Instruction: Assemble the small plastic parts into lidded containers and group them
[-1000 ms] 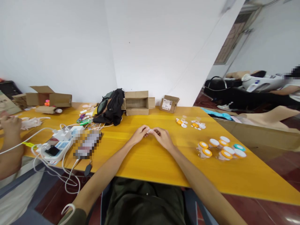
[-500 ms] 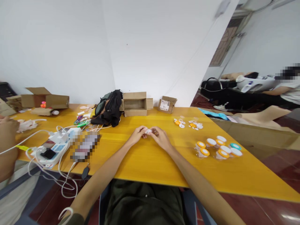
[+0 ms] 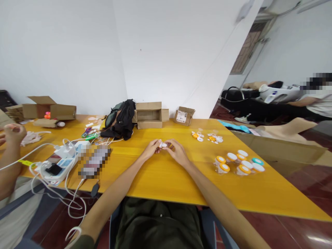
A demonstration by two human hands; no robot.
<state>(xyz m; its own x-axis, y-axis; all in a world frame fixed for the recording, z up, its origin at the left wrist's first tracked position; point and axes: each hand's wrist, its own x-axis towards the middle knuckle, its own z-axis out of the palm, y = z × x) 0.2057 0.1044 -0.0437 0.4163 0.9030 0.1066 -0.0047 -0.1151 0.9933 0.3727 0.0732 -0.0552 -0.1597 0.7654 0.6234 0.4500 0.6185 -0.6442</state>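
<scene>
A small white and clear piece (image 3: 163, 145), too small to name, is held just above the yellow table (image 3: 166, 183). My left hand (image 3: 151, 150) pinches it from the left. My right hand (image 3: 177, 150) is closed on its other side, thumb and fingertips meeting at the piece. To the right on the table, several clear jars with orange, white and teal lids (image 3: 245, 169) stand grouped. Behind them lie small loose orange and white parts (image 3: 212, 138) and a second little pile of similar parts (image 3: 197, 136).
Cardboard boxes (image 3: 149, 123) and a black bag (image 3: 121, 121) stand along the wall. On the left are a power strip (image 3: 63, 167) with tangled white cables and a phone (image 3: 95, 162). Another person's hand (image 3: 15, 135) is at the far left; a person (image 3: 316, 100) sits at the far right.
The small piece has turned slightly between my fingertips, and my right fingers have shifted a little. At the left edge, the other person's hand has changed position.
</scene>
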